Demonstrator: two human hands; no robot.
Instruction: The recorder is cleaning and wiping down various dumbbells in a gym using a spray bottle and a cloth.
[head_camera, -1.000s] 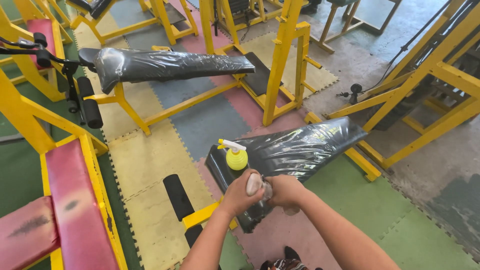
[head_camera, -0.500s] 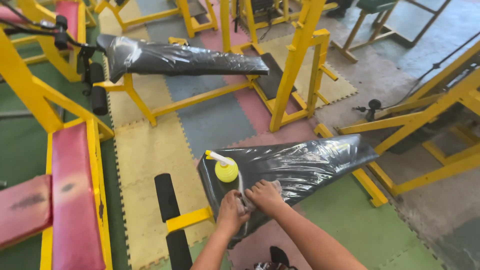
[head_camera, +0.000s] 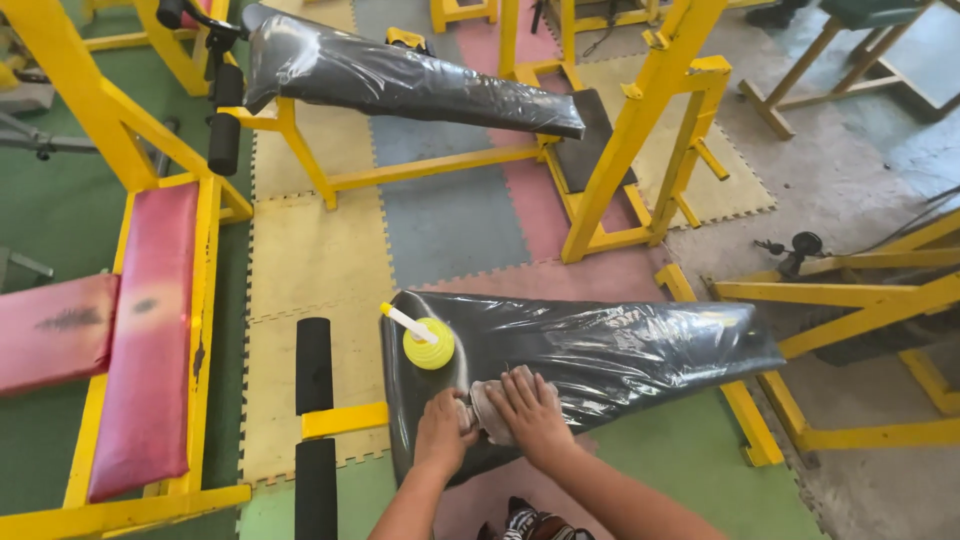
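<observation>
Two hands of mine press a crumpled grey cloth (head_camera: 497, 408) against the near end of a black, plastic-wrapped bench pad (head_camera: 600, 355). My right hand (head_camera: 530, 415) lies flat on top of the cloth, fingers spread and not clenched, pinning it to the pad's glossy surface. My left hand (head_camera: 442, 432) sits just beside it, touching the cloth's left edge, its fingers curled loosely against the pad; whether it actually grasps the cloth I cannot tell.

Just beyond my left hand, a yellow spray bottle (head_camera: 427, 340) with a white nozzle rests on the same pad, near its rounded end. The pad tapers away to the right of the cloth, its wrapping wrinkled and catching the light. Left of the pad, a black foam roller (head_camera: 314, 365) stands on a yellow bar above the patchwork floor mats (head_camera: 315, 255). Farther left runs a red bench (head_camera: 150, 330) in a yellow frame. Well beyond the pad, a second black wrapped pad (head_camera: 400, 80) sits tilted on a yellow frame (head_camera: 640, 130).
</observation>
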